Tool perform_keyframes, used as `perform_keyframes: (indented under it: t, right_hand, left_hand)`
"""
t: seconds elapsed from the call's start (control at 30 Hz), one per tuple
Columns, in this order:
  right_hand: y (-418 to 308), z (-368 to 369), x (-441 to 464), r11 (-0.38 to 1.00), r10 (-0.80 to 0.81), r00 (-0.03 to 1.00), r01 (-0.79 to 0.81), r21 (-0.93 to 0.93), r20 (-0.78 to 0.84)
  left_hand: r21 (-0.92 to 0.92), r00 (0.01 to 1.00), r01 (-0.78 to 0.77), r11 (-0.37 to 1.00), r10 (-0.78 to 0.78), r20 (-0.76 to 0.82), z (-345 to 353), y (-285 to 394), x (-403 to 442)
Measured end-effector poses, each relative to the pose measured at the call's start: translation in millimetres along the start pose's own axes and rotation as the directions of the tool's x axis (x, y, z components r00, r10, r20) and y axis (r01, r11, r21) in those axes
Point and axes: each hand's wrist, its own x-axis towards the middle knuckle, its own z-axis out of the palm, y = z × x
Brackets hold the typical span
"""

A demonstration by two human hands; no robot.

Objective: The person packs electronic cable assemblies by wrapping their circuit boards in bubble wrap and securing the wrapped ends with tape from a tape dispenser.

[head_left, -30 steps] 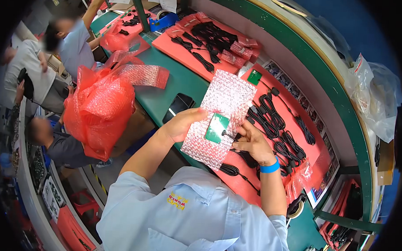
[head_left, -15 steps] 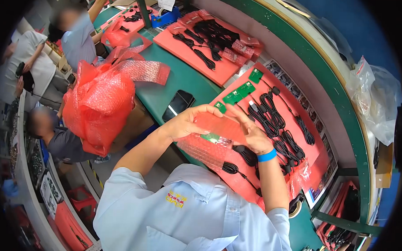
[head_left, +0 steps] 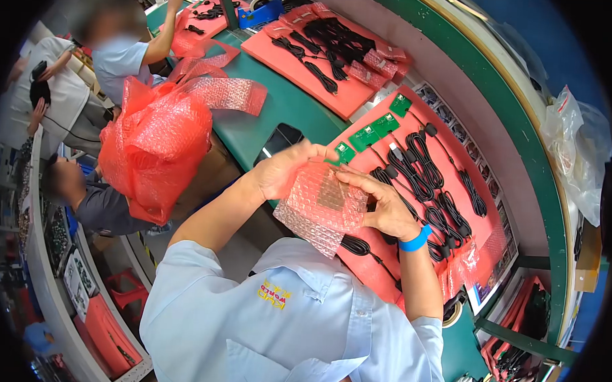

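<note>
A sheet of pinkish bubble wrap is held up in front of my chest. My left hand, slightly blurred, grips its upper left edge. On its right side, my right hand pinches the wrap between thumb and fingers. Through the wrap a darker, flat square patch shows; I cannot tell whether it lies inside or behind. Just beyond my fingers several green circuit boards lie in a row on the pink foam sheet. Coiled black cables lie beside them, some running to the boards.
A black phone lies on the green table. Further back, another foam sheet bears cables and wrapped packets. Crumpled red bubble wrap bulges at left. A blue tape dispenser stands behind. Other people work at left.
The wrap has turned from a bent strip between my hands into a broader face tilted toward me. Both hands have come lower and slightly nearer; the circuit boards now show more fully.
</note>
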Motion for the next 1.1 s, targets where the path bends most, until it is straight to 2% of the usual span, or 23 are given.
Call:
perform_keyframes:
  t: [0.03, 0.07, 0.13, 0.27, 0.3, 0.4, 0.43, 0.53, 0.67, 0.8, 0.93, 1.1]
  right_hand:
    - [-0.3, 1.4, -0.9, 1.000, 0.001, 1.000, -0.001, 0.002, 0.001]
    - [-0.3, 3.1, -1.8, 0.999, 0.011, 1.000, -0.011, -0.043, -0.002]
    - [-0.5, 5.8, -2.6, 0.991, 0.026, 1.000, -0.028, -0.132, -0.011]
    - [-4.8, 6.6, -5.3, 0.974, -0.051, 0.996, 0.065, -0.217, 0.068]
    - [-9.7, 6.8, -6.9, 0.974, -0.052, 0.996, 0.066, -0.216, 0.070]
    - [-29.9, 8.5, -15.3, 0.974, 0.089, 0.996, -0.083, -0.211, 0.019]
    - [-29.6, 9.5, -16.5, 0.974, 0.088, 0.996, -0.081, -0.211, 0.024]
    - [-24.9, 11.3, -21.0, 0.950, 0.033, 0.998, -0.015, -0.311, 0.053]
    - [-12.6, 15.2, -19.7, 0.934, 0.012, 0.998, -0.033, -0.355, -0.061]
    - [-13.2, 24.9, -18.4, 0.945, 0.020, 0.995, -0.052, -0.324, -0.099]
    - [-20.8, 31.4, -18.1, 0.931, 0.063, 0.992, -0.099, -0.352, -0.113]
    - [-24.4, 36.2, -13.6, 0.912, 0.004, 0.996, -0.039, -0.408, -0.086]
  left_hand:
    - [-0.002, 1.000, 0.000, 1.000, 0.000, -0.002, 2.2, -2.1, -1.2]
    - [0.178, 0.997, 0.002, 0.984, 0.012, -0.076, 12.2, -4.4, -3.5]
    - [0.514, 0.975, 0.047, 0.856, 0.072, -0.210, 27.0, -6.9, -7.0]
    - [0.498, 0.975, 0.082, 0.864, 0.034, -0.220, 18.4, -8.8, -9.8]
    - [0.497, 0.975, 0.081, 0.864, 0.036, -0.221, 13.4, -9.3, -10.3]
    - [0.400, 0.989, 0.052, 0.915, 0.008, -0.146, -1.6, -9.7, -11.5]
    - [0.399, 0.989, 0.049, 0.916, 0.012, -0.148, -1.7, -8.5, -12.3]
    - [0.381, 0.986, 0.146, 0.913, -0.103, -0.133, -0.1, -6.6, -13.3]
    - [0.392, 0.985, 0.152, 0.908, -0.104, -0.139, 11.5, -6.9, -13.3]
    - [0.394, 0.985, 0.145, 0.908, -0.095, -0.142, 5.3, -10.6, -10.7]
    - [0.336, 0.983, 0.142, 0.931, -0.094, -0.155, 2.0, -13.6, -11.3]
    - [0.337, 0.987, 0.122, 0.934, -0.079, -0.140, -7.1, -19.8, -10.9]
